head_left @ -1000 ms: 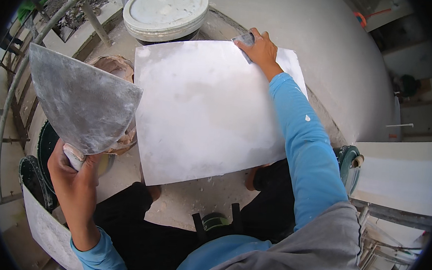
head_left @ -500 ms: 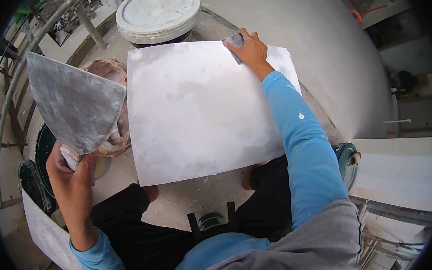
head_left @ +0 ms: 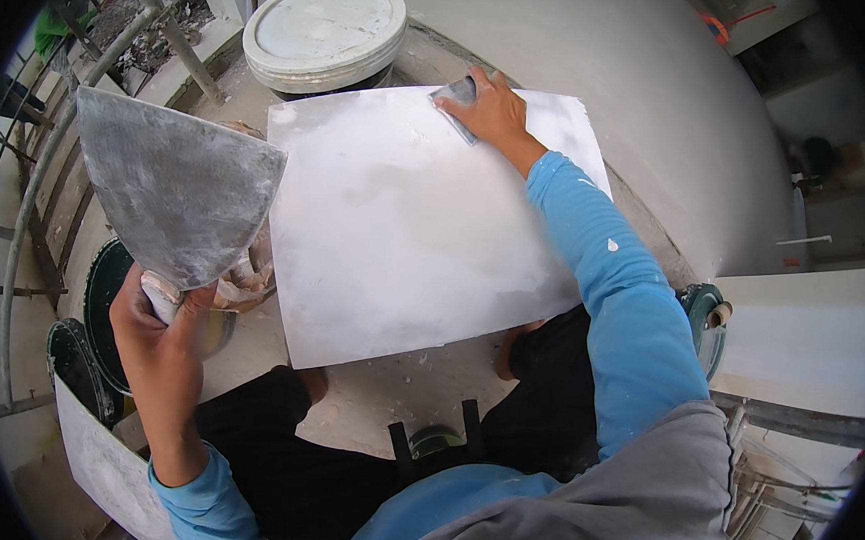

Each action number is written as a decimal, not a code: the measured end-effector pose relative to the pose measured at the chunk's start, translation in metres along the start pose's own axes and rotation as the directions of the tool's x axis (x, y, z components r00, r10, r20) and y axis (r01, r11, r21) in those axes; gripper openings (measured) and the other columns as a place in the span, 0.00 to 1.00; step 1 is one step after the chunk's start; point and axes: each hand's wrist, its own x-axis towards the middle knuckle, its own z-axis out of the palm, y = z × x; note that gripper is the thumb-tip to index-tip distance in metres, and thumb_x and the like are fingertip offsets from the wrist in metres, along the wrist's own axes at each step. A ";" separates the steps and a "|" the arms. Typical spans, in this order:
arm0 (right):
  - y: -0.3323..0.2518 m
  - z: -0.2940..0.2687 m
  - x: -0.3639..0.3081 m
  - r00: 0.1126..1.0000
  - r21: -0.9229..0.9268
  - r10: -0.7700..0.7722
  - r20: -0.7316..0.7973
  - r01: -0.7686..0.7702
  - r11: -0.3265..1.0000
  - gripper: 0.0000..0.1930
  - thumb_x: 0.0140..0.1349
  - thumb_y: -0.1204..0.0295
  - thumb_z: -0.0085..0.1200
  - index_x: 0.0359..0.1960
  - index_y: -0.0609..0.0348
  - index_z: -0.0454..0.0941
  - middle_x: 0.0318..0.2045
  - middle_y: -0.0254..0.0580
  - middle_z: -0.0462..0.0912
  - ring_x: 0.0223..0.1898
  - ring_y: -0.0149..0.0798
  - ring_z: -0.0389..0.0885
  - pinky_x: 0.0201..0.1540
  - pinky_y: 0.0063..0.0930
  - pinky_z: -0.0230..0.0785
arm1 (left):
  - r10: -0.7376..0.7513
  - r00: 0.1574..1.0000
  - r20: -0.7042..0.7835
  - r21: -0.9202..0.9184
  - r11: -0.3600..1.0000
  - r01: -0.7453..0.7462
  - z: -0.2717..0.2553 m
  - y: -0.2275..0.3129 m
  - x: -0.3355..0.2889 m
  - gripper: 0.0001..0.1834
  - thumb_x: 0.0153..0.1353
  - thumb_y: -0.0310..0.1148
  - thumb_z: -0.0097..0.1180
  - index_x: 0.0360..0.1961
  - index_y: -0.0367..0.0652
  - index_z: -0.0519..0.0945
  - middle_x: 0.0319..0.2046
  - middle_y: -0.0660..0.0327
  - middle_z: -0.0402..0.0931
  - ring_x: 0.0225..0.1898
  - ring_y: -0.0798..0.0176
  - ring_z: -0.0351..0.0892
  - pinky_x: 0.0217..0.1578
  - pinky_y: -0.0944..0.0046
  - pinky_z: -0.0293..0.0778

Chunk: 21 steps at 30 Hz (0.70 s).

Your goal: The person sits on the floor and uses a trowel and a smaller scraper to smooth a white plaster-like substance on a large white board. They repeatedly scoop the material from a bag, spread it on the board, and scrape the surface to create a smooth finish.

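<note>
My left hand grips the white, smeared handle of a large trowel, its wide grey blade raised with dried residue on it. The blade's right corner overlaps the near view of the board's left edge. A big white board lies in front of my legs, with damp-looking greyish patches on its pale face. My right hand is near the far edge of the board, fingers closed on a small flat grey pad. The pad appears to rest against the board; whether it is sandpaper or a scraper I cannot tell.
A white-lidded bucket stands beyond the board. Left of it lies a crumpled brown paper bag, partly behind the trowel. Dark green buckets sit at my left, near metal scaffold pipes. Another green container is at right.
My right hand has shifted slightly left along the far part of the board with the pad. The trowel in my left hand appears a little further right, as the whole view has shifted.
</note>
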 end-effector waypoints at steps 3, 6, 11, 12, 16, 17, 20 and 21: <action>0.048 -0.018 0.027 0.936 0.006 0.352 -0.026 -0.352 0.936 0.46 0.56 0.32 0.59 0.69 0.50 0.70 0.53 0.56 0.78 0.51 0.52 0.84 0.51 0.41 0.75 | -0.022 1.000 -0.014 0.012 1.000 0.022 -0.006 -0.001 -0.002 0.14 0.64 0.30 0.67 0.45 0.32 0.80 0.35 0.62 0.83 0.36 0.71 0.76 0.41 0.69 0.71; 0.040 -0.007 0.019 0.939 -0.088 0.344 -0.005 -0.343 0.935 0.46 0.56 0.33 0.59 0.69 0.50 0.70 0.53 0.56 0.77 0.52 0.53 0.84 0.49 0.40 0.77 | -0.021 0.998 -0.065 0.016 1.000 0.022 -0.011 -0.004 -0.005 0.14 0.64 0.31 0.68 0.45 0.32 0.81 0.36 0.62 0.83 0.36 0.71 0.76 0.40 0.69 0.71; 0.013 0.007 0.017 0.951 -0.040 0.304 -0.055 -0.306 0.951 0.45 0.56 0.34 0.60 0.69 0.50 0.71 0.53 0.57 0.77 0.53 0.56 0.83 0.48 0.41 0.79 | 0.031 0.998 -0.060 -0.046 0.998 -0.034 -0.013 0.003 -0.002 0.15 0.64 0.32 0.68 0.46 0.33 0.82 0.37 0.61 0.84 0.36 0.72 0.78 0.41 0.68 0.72; 0.006 0.012 0.016 0.959 -0.036 0.276 -0.054 -0.279 0.960 0.44 0.57 0.34 0.60 0.69 0.50 0.71 0.54 0.58 0.76 0.54 0.56 0.83 0.49 0.42 0.78 | 0.057 0.997 -0.054 -0.043 0.997 -0.059 -0.014 0.003 -0.001 0.15 0.64 0.32 0.68 0.46 0.33 0.82 0.37 0.61 0.85 0.36 0.72 0.78 0.41 0.68 0.72; -0.044 0.027 0.016 0.982 0.017 0.190 -0.020 -0.190 0.982 0.43 0.57 0.35 0.61 0.68 0.49 0.72 0.59 0.62 0.74 0.55 0.58 0.82 0.52 0.45 0.77 | 0.087 0.995 -0.050 -0.064 0.994 -0.090 -0.010 0.009 -0.003 0.14 0.64 0.32 0.68 0.45 0.33 0.82 0.37 0.58 0.86 0.37 0.71 0.80 0.41 0.67 0.73; -0.059 0.032 0.011 0.984 0.040 0.178 0.007 -0.178 0.983 0.43 0.57 0.36 0.61 0.68 0.49 0.72 0.60 0.63 0.73 0.55 0.58 0.82 0.53 0.46 0.77 | 0.075 0.996 -0.048 -0.047 0.996 -0.077 -0.009 0.010 -0.004 0.14 0.64 0.32 0.68 0.45 0.33 0.82 0.37 0.58 0.86 0.37 0.70 0.81 0.41 0.67 0.73; -0.098 0.026 0.001 0.994 0.078 0.094 0.048 -0.097 0.992 0.42 0.57 0.36 0.61 0.68 0.48 0.72 0.60 0.64 0.72 0.56 0.57 0.81 0.53 0.46 0.77 | 0.077 0.996 -0.050 -0.050 0.996 -0.080 -0.007 0.010 -0.006 0.13 0.64 0.31 0.68 0.45 0.33 0.82 0.36 0.58 0.86 0.35 0.69 0.80 0.39 0.66 0.74; -0.100 0.025 -0.002 0.997 0.063 0.066 0.033 -0.068 0.996 0.42 0.57 0.36 0.61 0.67 0.48 0.73 0.59 0.62 0.72 0.56 0.57 0.81 0.53 0.46 0.77 | 0.082 0.996 -0.048 -0.045 0.995 -0.084 -0.006 0.012 -0.005 0.14 0.63 0.31 0.68 0.44 0.33 0.82 0.35 0.58 0.86 0.35 0.70 0.80 0.39 0.66 0.74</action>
